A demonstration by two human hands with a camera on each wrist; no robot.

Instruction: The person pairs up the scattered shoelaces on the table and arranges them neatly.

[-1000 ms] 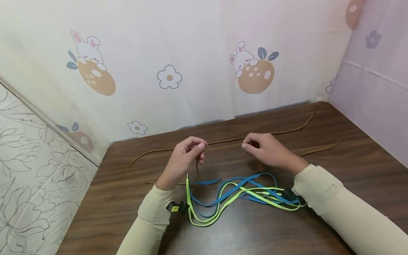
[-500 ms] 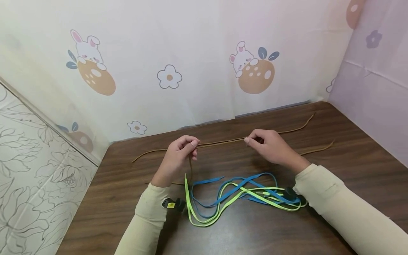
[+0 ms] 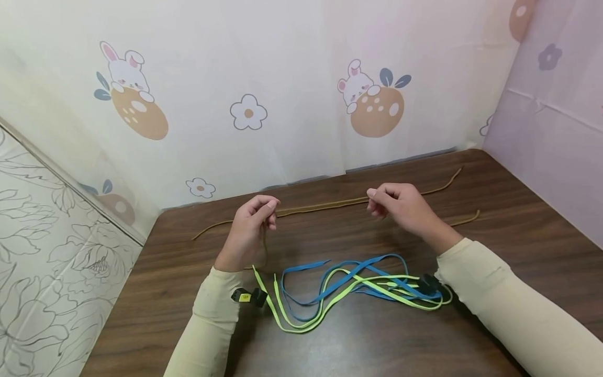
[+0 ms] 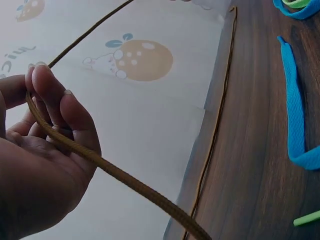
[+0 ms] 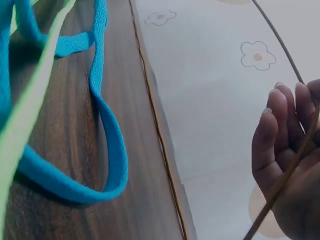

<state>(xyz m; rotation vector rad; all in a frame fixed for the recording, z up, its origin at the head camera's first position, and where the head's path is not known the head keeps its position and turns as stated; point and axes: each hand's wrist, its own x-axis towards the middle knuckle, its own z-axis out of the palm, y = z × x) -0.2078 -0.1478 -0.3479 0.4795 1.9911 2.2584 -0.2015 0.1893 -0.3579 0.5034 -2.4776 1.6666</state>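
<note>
My left hand [image 3: 248, 226] pinches a brown round shoelace [image 3: 320, 209] between thumb and fingertips, and the lace's tail hangs down beneath it. Farther right, my right hand [image 3: 400, 205] pinches the same lace, which runs fairly straight between both hands above the table. The other end [image 3: 466, 218] emerges beyond my right forearm. In the left wrist view, the lace [image 4: 145, 190] crosses the palm and passes under the thumb. The right wrist view has it running over the palm of the right hand [image 5: 292, 165]. A second brown shoelace [image 3: 444, 187] lies behind, along the table's back.
Blue flat shoelaces [image 3: 306, 266] and green flat shoelaces [image 3: 306, 329] lie tangled on the brown wooden table [image 3: 141, 314], in front of my hands. A wall covering with printed rabbits [image 3: 292, 141] borders the table's back. Small black cameras [image 3: 427, 284] sit at my wrists.
My left hand has moved left and my right hand slightly right and farther back, lengthening the lace span between them. One green lace end near the left wrist has shifted left, away from the other.
</note>
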